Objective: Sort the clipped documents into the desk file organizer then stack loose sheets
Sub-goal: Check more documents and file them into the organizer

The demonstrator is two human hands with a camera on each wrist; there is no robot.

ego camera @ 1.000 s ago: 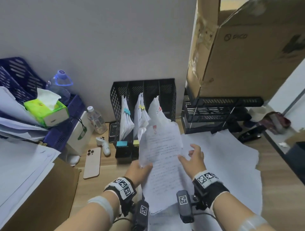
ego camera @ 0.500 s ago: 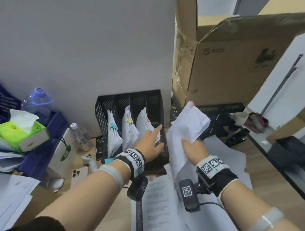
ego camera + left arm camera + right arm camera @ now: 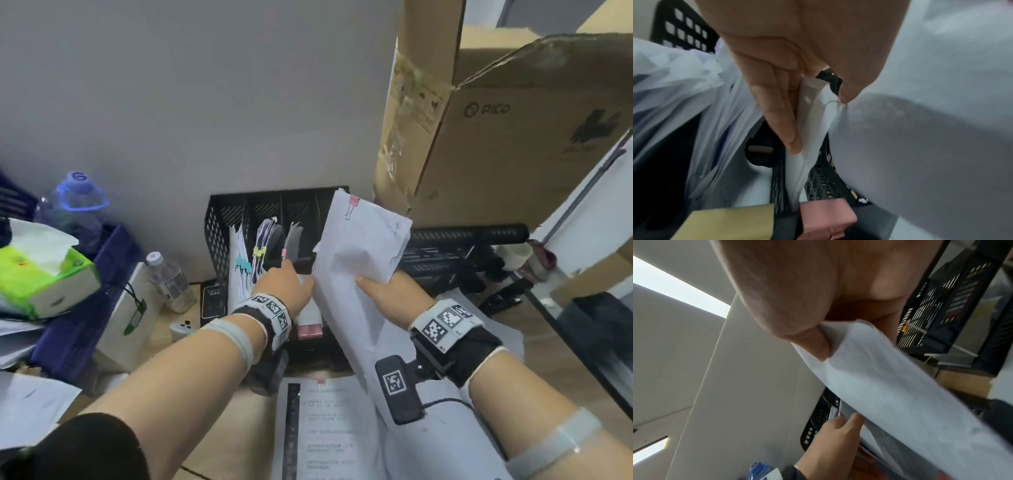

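The black mesh file organizer (image 3: pixel 219 222) stands against the wall, with clipped papers upright in its slots. Teal, yellow and pink clips show on them. My left hand (image 3: pixel 291 269) reaches into the pink-labelled slot. In the left wrist view its fingers (image 3: pixel 781 116) and thumb pinch the sheaf of papers (image 3: pixel 809 129) standing there. My right hand (image 3: pixel 366 282) grips a clipped document (image 3: pixel 356 246) with a pink clip (image 3: pixel 352 205) at its top. It holds the document upright over the organizer's right end. In the right wrist view the thumb (image 3: pixel 813 344) presses on the document (image 3: pixel 890 386).
A large cardboard box (image 3: pixel 513 137) sits on black stacked trays (image 3: pixel 462 246) right of the organizer. A printed sheet (image 3: pixel 325 431) and loose sheets (image 3: pixel 445 455) lie on the desk below my hands. A small bottle (image 3: pixel 168 281), a tissue box (image 3: pixel 41 274) and a blue basket (image 3: pixel 113 246) crowd the left.
My left hand went deeper into the pink-labelled slot and took hold of the papers there. My right hand carried the clipped document left, from beside the organizer to over its right end.
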